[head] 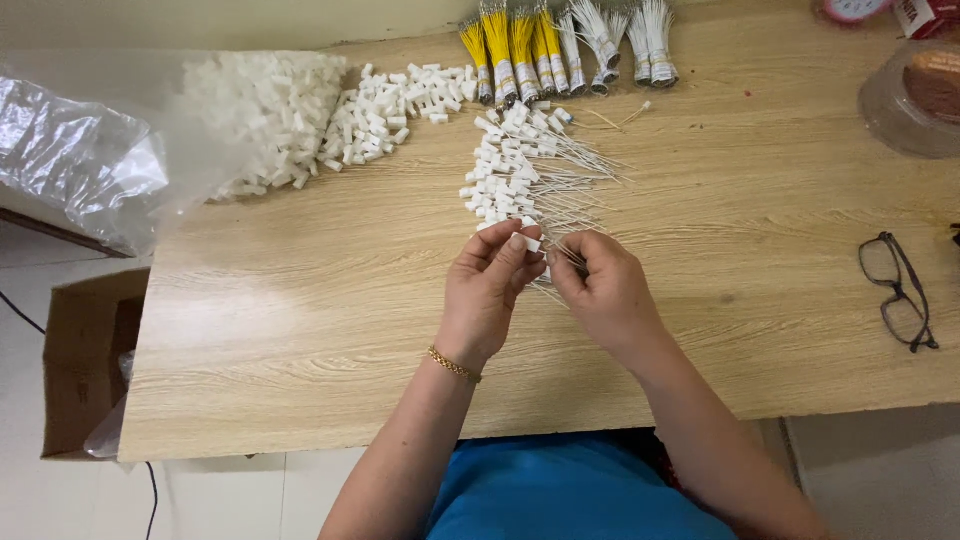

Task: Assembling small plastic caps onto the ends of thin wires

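My left hand [487, 290] pinches a small white plastic block [530, 243] between thumb and fingers over the wooden table [300, 300]. My right hand [600, 290] is closed on a bunch of thin white strings [565, 250], held right against the block. Just beyond my hands lies a row of finished pieces [520, 165], white blocks with strings fanning to the right. A loose pile of white blocks [390, 105] spills from a clear plastic bag [110, 150] at the far left.
Bundles of yellow and white strings [560, 45] lie at the table's far edge. Black glasses [898, 292] rest at the right, a clear round container [915, 95] at the far right corner. A cardboard box [85, 360] stands on the floor to the left.
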